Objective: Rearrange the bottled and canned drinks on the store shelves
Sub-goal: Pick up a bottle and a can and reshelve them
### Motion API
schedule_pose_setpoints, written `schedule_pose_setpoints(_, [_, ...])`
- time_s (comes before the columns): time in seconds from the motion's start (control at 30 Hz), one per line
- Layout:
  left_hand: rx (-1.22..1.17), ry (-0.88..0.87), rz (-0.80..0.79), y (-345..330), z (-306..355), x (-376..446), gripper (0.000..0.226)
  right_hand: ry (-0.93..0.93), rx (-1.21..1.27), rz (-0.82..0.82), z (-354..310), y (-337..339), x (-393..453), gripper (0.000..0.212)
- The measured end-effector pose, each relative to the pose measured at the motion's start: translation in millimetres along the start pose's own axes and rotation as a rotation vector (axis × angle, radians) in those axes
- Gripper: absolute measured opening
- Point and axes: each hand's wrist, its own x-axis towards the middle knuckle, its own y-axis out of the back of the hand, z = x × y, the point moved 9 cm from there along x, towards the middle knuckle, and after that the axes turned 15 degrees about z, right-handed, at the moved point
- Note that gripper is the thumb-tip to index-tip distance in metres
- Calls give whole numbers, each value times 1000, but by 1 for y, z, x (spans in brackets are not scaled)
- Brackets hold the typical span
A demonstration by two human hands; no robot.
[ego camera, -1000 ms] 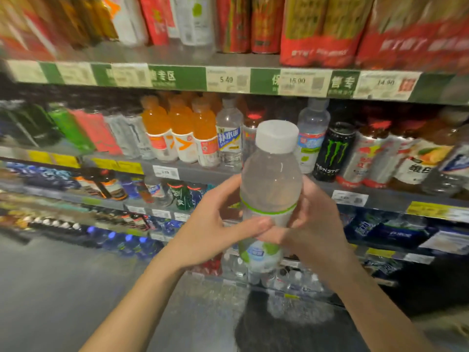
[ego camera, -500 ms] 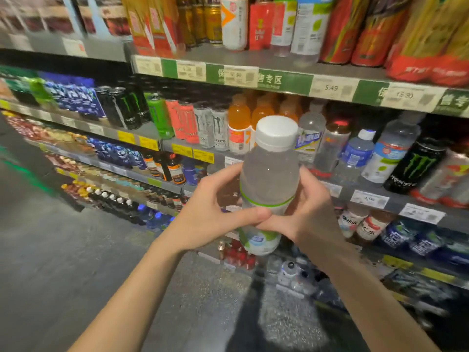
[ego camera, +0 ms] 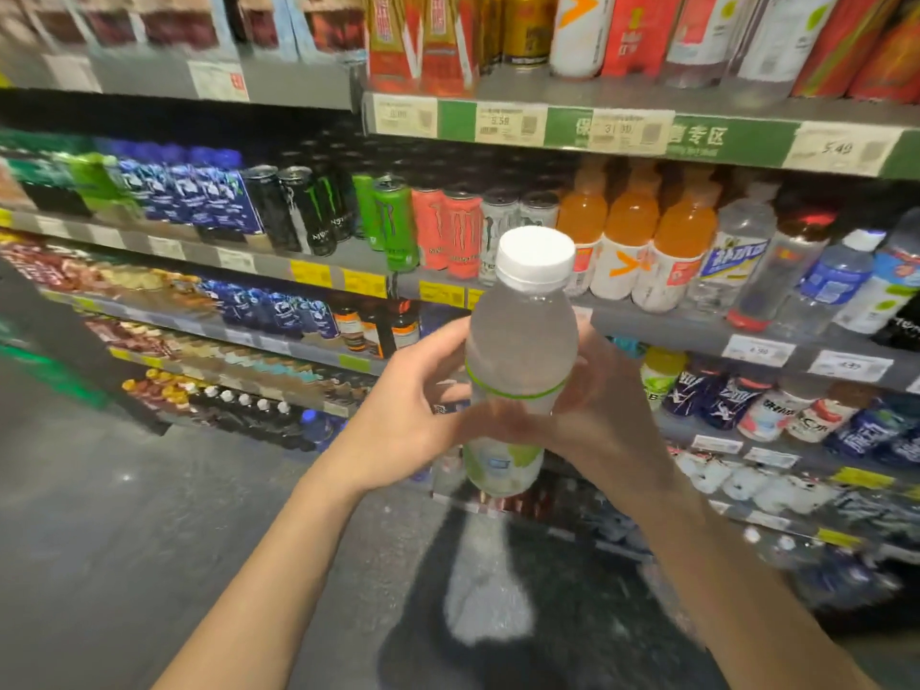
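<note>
Both hands up front, sharing one load: the left hand [ego camera: 398, 420] curls round the near side of a clear water bottle [ego camera: 520, 361], thumb across its waist, and the right hand [ego camera: 597, 415] wraps the far side, fingers clasped on the label band. The bottle is upright, white cap [ego camera: 535, 259] on top, held in the air in front of the shelves, touching none of them.

Best play here, I'd say: keep the grip low on the body, keep it vertical, and pick the gap before reaching in.

Beyond it, the middle shelf [ego camera: 662, 326] carries Monster cans [ego camera: 450, 231], then orange drink bottles [ego camera: 630, 241], then clear water bottles [ego camera: 737, 251] further right. That clear group looks the likely home; slide it in base first so neighbours aren't knocked over.
</note>
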Motion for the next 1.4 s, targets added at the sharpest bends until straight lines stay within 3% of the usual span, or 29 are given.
schedule_pose_setpoints(0.3, [146, -16, -52, 46, -12, 13, 57, -62, 68, 12, 13, -49, 4, 65])
schedule_pose_setpoints(0.5, [151, 62, -39, 65, -41, 37, 63, -110, 106, 22, 42, -68, 25, 69])
schedule_pose_setpoints(0.8, [174, 143, -73, 87, -89, 92, 61, -171, 28, 30, 98, -88, 69, 74])
schedule_pose_setpoints(1.03, [212, 105, -115, 99, -118, 121, 66, -201, -47, 43, 130, -101, 89, 70])
schedule_pose_setpoints(1.4, [214, 146, -190, 120, -236, 129, 68, -298, -148, 174, 240, -121, 70, 75])
